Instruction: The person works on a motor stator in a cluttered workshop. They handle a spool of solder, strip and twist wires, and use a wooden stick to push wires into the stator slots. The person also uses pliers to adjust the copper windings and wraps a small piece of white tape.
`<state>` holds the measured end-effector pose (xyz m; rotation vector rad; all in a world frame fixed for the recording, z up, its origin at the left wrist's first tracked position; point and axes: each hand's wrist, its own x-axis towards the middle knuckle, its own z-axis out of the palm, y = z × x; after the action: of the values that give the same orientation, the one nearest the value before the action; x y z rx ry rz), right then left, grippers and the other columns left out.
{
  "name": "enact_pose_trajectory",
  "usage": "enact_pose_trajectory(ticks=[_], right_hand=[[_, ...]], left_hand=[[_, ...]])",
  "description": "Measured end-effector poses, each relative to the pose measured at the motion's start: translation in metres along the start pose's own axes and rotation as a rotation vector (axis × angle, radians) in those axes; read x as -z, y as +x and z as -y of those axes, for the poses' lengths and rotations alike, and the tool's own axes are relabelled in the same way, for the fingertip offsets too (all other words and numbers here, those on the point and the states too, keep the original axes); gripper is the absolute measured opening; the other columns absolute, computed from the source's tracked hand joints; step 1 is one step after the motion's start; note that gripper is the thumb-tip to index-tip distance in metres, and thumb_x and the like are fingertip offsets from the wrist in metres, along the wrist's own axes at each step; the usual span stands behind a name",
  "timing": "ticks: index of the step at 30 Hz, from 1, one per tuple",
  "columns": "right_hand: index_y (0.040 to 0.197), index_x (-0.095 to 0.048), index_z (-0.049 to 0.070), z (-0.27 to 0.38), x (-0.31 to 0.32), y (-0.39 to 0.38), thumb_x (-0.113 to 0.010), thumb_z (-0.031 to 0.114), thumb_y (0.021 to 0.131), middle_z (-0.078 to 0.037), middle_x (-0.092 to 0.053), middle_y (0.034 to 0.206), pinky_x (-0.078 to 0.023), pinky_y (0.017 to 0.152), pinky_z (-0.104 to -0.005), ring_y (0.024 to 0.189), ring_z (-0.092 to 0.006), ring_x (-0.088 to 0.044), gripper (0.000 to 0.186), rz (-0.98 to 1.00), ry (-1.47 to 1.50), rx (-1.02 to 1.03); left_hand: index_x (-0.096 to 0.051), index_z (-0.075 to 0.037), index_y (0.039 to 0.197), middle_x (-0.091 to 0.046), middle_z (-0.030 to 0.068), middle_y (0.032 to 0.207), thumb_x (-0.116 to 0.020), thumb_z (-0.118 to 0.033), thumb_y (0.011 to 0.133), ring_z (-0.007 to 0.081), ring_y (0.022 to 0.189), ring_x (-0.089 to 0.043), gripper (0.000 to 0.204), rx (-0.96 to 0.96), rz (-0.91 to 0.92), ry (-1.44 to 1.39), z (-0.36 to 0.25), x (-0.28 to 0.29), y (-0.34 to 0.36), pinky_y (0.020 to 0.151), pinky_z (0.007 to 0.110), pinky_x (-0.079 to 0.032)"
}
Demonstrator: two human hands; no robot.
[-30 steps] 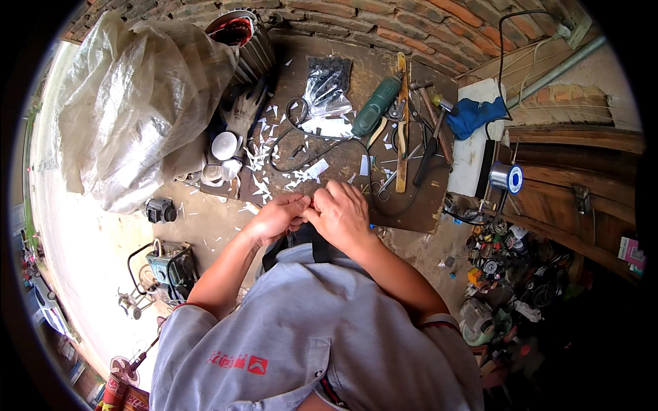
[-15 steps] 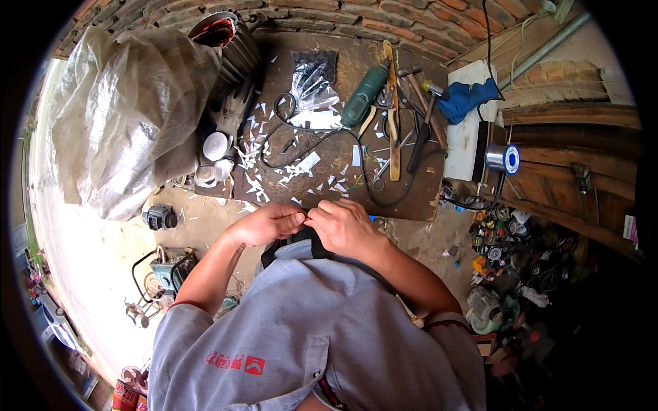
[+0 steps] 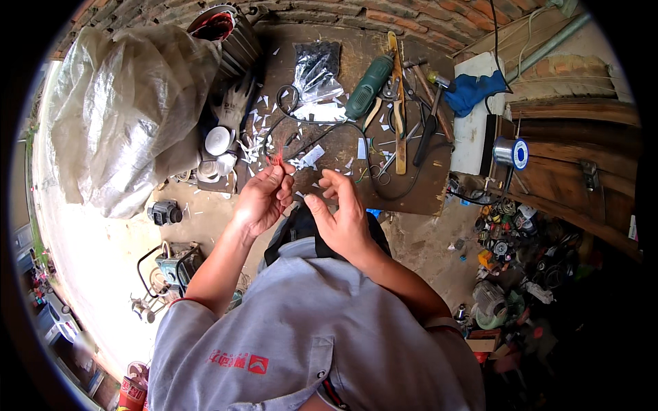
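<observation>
My left hand (image 3: 264, 198) is raised over the near edge of the bench, thumb and fingers pinched together. From its fingertips stick out fine reddish strands (image 3: 278, 158), fanned at the top like frayed wire; their exact kind is too small to make out. To its right my right hand (image 3: 343, 218) hangs apart, fingers curved and thumb spread, with nothing seen in it. Small white paper scraps (image 3: 314, 156) lie scattered beyond both hands. A black cord (image 3: 322, 123) loops across the bench from a green power tool (image 3: 370, 86).
Pliers, a hammer and scissors lie around a wooden strip (image 3: 400, 116) on the bench (image 3: 428, 195). At left stand a large plastic-wrapped bundle (image 3: 130, 116) and a finned motor housing (image 3: 240, 51). A solder spool (image 3: 510, 153) and blue glove (image 3: 476, 94) are at right.
My hands have parted. The left has moved up and forward with the reddish strands, now plainly visible; the right has let go and opened, moving slightly right.
</observation>
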<state>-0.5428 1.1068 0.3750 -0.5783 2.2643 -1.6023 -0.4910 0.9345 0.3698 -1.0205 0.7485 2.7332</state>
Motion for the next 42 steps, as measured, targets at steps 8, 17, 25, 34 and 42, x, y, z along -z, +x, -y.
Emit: enact_pose_trajectory(ticks=[8,17,25,34,42], right_hand=[[0.113,-0.06,-0.003,-0.014,-0.025,-0.009,-0.072,0.015,0.085,-0.016,-0.066,0.07,-0.05,0.057,-0.0342,0.06,-0.0234,-0.066,0.035,0.261,-0.03,-0.239],[0.071,-0.061,0.003,0.005,-0.013,-0.01,-0.063,0.022,0.089,-0.021,-0.061,0.063,-0.049,0.057,-0.0515,0.062,-0.0426,-0.062,0.027,0.392,-0.334,-0.065],[0.12,-0.062,0.007,0.017,0.047,0.039,-0.069,0.015,0.082,-0.014,-0.058,0.125,-0.045,0.092,-0.0432,0.109,-0.0308,-0.057,0.039,0.159,-0.453,0.475],[0.085,-0.069,0.009,0.001,0.057,0.07,-0.072,0.016,0.08,-0.002,-0.062,0.081,-0.044,0.072,-0.0343,0.076,-0.0223,-0.059,0.009,0.428,-0.52,0.68],[0.075,-0.06,0.007,-0.01,0.053,0.058,-0.067,0.013,0.082,-0.007,-0.055,0.072,-0.046,0.068,-0.0395,0.071,-0.0289,-0.057,0.012,0.395,-0.433,0.524]], left_hand=[[-0.053,-0.004,0.108,-0.051,0.003,0.084,-0.043,-0.021,0.105,0.0134,0.074,-0.047,0.021,-0.302,-0.17,-0.104,0.044,-0.008,0.004,0.069,0.027,-0.044],[-0.054,-0.004,0.105,-0.048,0.0011,0.077,-0.042,-0.024,0.105,0.0123,0.067,-0.045,0.023,-0.148,-0.124,-0.113,0.042,-0.005,0.002,0.063,0.026,-0.041],[-0.056,-0.006,0.097,-0.043,-0.0042,0.071,-0.047,-0.025,0.104,0.0029,0.05,-0.027,0.022,0.164,0.009,0.333,0.01,0.001,-0.009,0.043,0.019,-0.02],[-0.06,-0.002,0.099,-0.045,-0.0025,0.072,-0.051,-0.027,0.102,0.0029,0.05,-0.028,0.026,0.351,0.177,0.458,-0.004,0.002,-0.014,0.043,0.019,-0.022],[-0.06,0.0,0.103,-0.045,-0.0027,0.072,-0.05,-0.027,0.103,0.0024,0.054,-0.031,0.029,0.355,0.222,0.345,-0.004,0.0,-0.014,0.046,0.019,-0.025]])
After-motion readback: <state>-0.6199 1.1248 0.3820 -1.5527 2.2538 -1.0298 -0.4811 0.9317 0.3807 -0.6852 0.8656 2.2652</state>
